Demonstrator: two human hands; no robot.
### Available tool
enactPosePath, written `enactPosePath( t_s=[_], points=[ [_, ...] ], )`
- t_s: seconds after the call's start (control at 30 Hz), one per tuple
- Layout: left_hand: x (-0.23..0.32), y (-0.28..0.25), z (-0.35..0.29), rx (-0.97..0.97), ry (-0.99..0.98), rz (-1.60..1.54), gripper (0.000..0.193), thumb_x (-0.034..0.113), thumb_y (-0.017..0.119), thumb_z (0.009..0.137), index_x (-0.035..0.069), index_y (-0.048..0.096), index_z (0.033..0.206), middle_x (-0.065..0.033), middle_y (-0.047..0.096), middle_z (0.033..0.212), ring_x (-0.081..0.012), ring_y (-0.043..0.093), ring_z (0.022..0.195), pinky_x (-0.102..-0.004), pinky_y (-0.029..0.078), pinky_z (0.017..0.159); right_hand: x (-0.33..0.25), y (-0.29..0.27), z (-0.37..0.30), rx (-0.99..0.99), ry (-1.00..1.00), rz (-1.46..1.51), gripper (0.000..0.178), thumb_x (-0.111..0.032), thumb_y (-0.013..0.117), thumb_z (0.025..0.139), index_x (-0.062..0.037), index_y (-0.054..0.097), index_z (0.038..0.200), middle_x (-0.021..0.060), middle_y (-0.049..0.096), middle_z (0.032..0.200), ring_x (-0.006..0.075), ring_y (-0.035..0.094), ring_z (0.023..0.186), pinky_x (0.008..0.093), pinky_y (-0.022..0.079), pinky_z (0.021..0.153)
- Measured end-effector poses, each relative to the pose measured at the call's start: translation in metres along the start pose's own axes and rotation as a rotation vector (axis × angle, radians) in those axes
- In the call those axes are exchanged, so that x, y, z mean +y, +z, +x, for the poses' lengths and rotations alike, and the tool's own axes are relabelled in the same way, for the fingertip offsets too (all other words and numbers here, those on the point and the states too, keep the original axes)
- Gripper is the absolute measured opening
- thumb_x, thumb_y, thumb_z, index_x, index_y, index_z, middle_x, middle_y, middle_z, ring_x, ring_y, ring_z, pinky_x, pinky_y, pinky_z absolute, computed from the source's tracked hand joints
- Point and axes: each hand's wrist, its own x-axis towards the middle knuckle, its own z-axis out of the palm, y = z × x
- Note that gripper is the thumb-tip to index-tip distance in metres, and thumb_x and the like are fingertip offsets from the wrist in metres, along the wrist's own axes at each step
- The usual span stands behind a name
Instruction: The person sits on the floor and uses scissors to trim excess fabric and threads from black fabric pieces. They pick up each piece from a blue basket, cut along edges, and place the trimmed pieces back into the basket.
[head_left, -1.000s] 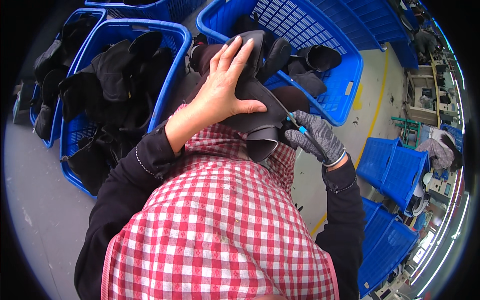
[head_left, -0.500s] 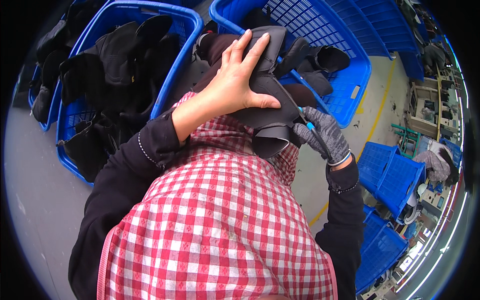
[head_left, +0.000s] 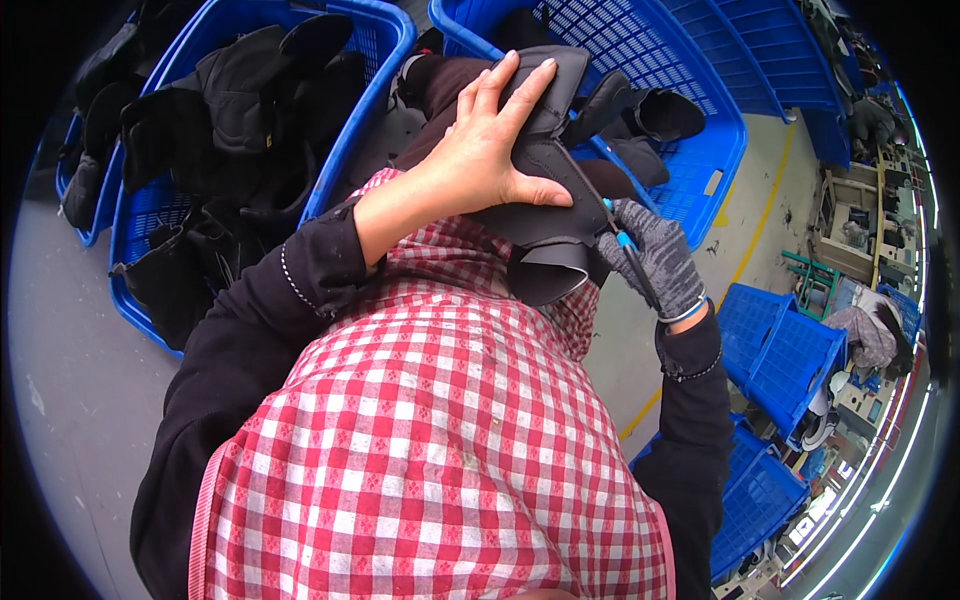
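Note:
A black padded piece (head_left: 520, 222), resembling a boot upper, lies across my lap, its lower end curling into an open loop. My bare left hand (head_left: 475, 165) rests flat on it, fingers and thumb spread, pressing it down. In my right hand (head_left: 662, 258), which wears a grey knitted glove, is a slim tool (head_left: 627, 244) with a black and blue handle. That tool lies along the right edge of the black piece, its tip close to the edge. What kind of tool it is, I cannot make out. A red-and-white checked apron (head_left: 430, 430) covers my front.
A blue basket (head_left: 362, 120) heaped with black pieces (head_left: 240, 110) stands at the left. Another blue basket (head_left: 715, 185), holding a few black pieces (head_left: 668, 115), stands ahead. More blue crates (head_left: 785, 345) stand on the right, near a cluttered workbench (head_left: 850, 235).
Both hands and the black piece have shifted slightly to the right. The tool stays against the right edge, in the gloved hand.

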Motion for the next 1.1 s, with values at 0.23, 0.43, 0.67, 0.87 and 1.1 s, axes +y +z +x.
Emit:
enactPosePath(
  t_s=[0.23, 0.43, 0.67, 0.87, 1.1],
  points=[
    [-0.002, 0.002, -0.003, -0.007, -0.001, 0.007, 0.142, 0.075, 0.09, 0.053, 0.031, 0.017, 0.167, -0.0254, 0.008, 0.169, -0.054, 0.012, 0.154, -0.0683, 0.03, 0.119, -0.003, 0.002, 0.003, 0.025, -0.037, -0.225, 0.036, -0.015, 0.077, 0.085, -0.0029, 0.07, 0.118, 0.02, 0.074, 0.095, 0.0394, 0.072, 0.084, 0.0434, 0.057, 0.073],
    [-0.001, -0.001, 0.0, -0.023, -0.006, -0.013, 0.14, 0.07, 0.093, 0.054, 0.031, 0.019, 0.166, -0.0244, 0.009, 0.17, -0.0538, 0.015, 0.153, -0.0683, 0.029, 0.12, 0.001, 0.01, -0.003, 0.047, -0.031, -0.235, 0.036, -0.016, 0.077, 0.084, -0.0028, 0.07, 0.117, 0.0216, 0.073, 0.096, 0.0428, 0.07, 0.087, 0.0448, 0.057, 0.073],
    [-0.009, 0.003, -0.002, -0.024, 0.004, -0.071, 0.135, 0.072, 0.091, 0.057, 0.033, 0.022, 0.166, -0.024, 0.01, 0.17, -0.0531, 0.014, 0.154, -0.0679, 0.026, 0.121, 0.005, 0.01, -0.011, 0.088, 0.368, 0.377, 0.025, -0.025, 0.071, 0.098, -0.0062, 0.069, 0.114, 0.0131, 0.073, 0.1, 0.0265, 0.074, 0.085, 0.0373, 0.059, 0.072],
    [-0.024, -0.019, -0.024, -0.15, 0.149, -0.249, 0.114, 0.051, 0.085, 0.083, 0.011, 0.019, 0.167, -0.0226, 0.018, 0.17, -0.0364, 0.019, 0.158, -0.0538, 0.021, 0.126, -0.018, 0.039, 0.015, 0.239, 0.105, 0.459, 0.059, -0.012, 0.086, 0.085, -0.0069, 0.057, 0.136, 0.0029, 0.065, 0.113, 0.0151, 0.063, 0.103, 0.03, 0.053, 0.089],
    [-0.013, -0.049, -0.099, -0.49, -0.596, -1.293, 0.064, 0.053, 0.071, 0.095, 0.006, 0.059, 0.136, -0.0106, 0.066, 0.127, -0.0222, 0.062, 0.121, -0.0381, 0.049, 0.106, -0.034, 0.042, 0.031, 0.403, 0.222, 0.707, 0.046, -0.006, 0.083, 0.086, -0.0038, 0.059, 0.125, 0.0014, 0.065, 0.095, 0.0102, 0.063, 0.084, 0.0265, 0.054, 0.075]
  ],
)
